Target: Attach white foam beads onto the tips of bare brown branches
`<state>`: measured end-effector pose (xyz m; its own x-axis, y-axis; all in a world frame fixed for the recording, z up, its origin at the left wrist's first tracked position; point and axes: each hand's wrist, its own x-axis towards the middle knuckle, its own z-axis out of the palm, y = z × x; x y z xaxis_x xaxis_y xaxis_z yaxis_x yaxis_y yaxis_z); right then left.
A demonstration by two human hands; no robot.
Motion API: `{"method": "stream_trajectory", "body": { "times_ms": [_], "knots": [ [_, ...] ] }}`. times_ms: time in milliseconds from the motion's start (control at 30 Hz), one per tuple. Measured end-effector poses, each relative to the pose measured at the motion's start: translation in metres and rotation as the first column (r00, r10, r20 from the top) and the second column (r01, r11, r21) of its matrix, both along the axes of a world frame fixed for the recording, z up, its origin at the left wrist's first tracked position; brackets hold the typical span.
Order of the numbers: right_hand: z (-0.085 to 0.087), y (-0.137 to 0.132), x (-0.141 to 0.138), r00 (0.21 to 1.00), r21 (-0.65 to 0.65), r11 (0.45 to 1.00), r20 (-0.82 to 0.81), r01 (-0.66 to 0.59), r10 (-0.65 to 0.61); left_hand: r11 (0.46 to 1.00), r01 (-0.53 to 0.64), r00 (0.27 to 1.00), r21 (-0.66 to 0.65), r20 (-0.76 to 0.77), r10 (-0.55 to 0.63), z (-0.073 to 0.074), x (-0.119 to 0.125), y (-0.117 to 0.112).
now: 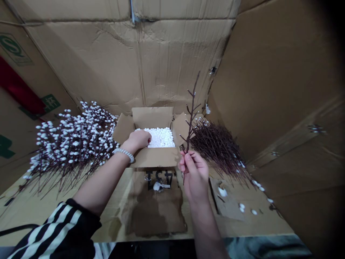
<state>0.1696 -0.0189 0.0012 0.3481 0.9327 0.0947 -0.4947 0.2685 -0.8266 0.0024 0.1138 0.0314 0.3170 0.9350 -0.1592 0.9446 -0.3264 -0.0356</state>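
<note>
My right hand (194, 172) pinches the lower end of a bare dark twig (192, 109) and holds it upright just right of a small open cardboard box (153, 158). The box is full of small white foam beads (161, 136). My left hand (138, 139) reaches into the box from the left. Its fingers are curled down among the beads, and I cannot see what they hold. A white bead bracelet sits on that wrist.
A heap of twigs tipped with white beads (70, 138) lies to the left. A pile of bare dark twigs (219, 147) lies to the right. Loose white beads (244, 205) dot the cardboard-covered surface (151, 216). Cardboard walls (269, 90) close in behind and at the right.
</note>
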Motion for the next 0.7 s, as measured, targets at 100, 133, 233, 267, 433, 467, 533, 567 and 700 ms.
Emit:
{"method": "stream_trajectory", "body": {
  "times_ms": [100, 133, 233, 267, 433, 467, 533, 567, 700],
  "knots": [
    [-0.001, 0.000, 0.000, 0.999, -0.001, 0.999, -0.012, -0.032, 0.032, 1.000, 0.015, 1.000, 0.014, 0.018, -0.015, 0.000, -0.003, -0.002],
    [-0.001, 0.000, -0.001, 0.999, -0.004, 0.999, -0.015, -0.046, 0.046, 1.000, 0.019, 1.000, 0.021, 0.023, -0.020, 0.001, -0.003, -0.003],
    [-0.003, 0.000, -0.001, 0.996, -0.020, 0.997, -0.030, -0.079, 0.078, 0.999, 0.021, 0.999, 0.046, 0.030, -0.022, 0.003, -0.005, -0.007],
    [-0.003, 0.000, -0.001, 0.996, -0.025, 0.996, -0.037, -0.086, 0.085, 0.998, 0.017, 0.999, 0.054, 0.029, -0.019, 0.004, -0.006, -0.008],
    [-0.004, 0.000, -0.001, 0.993, -0.038, 0.994, -0.058, -0.104, 0.102, 0.997, 0.022, 1.000, 0.072, 0.012, -0.023, 0.005, -0.005, -0.011],
    [-0.004, 0.000, -0.001, 0.993, -0.039, 0.994, -0.061, -0.105, 0.103, 0.997, 0.033, 0.999, 0.073, 0.009, -0.034, 0.005, -0.005, -0.011],
    [-0.003, -0.001, -0.001, 0.992, -0.041, 0.993, -0.068, -0.108, 0.105, 0.996, 0.058, 0.998, 0.070, 0.006, -0.058, 0.004, -0.007, -0.011],
    [-0.002, -0.001, -0.001, 0.991, -0.041, 0.993, -0.071, -0.112, 0.109, 0.995, 0.069, 0.998, 0.067, 0.005, -0.069, 0.004, -0.008, -0.011],
    [-0.002, -0.003, -0.002, 0.989, -0.021, 0.992, -0.086, -0.122, 0.120, 0.994, 0.080, 0.997, 0.081, 0.003, -0.080, 0.001, -0.013, -0.008]
  ]
}}
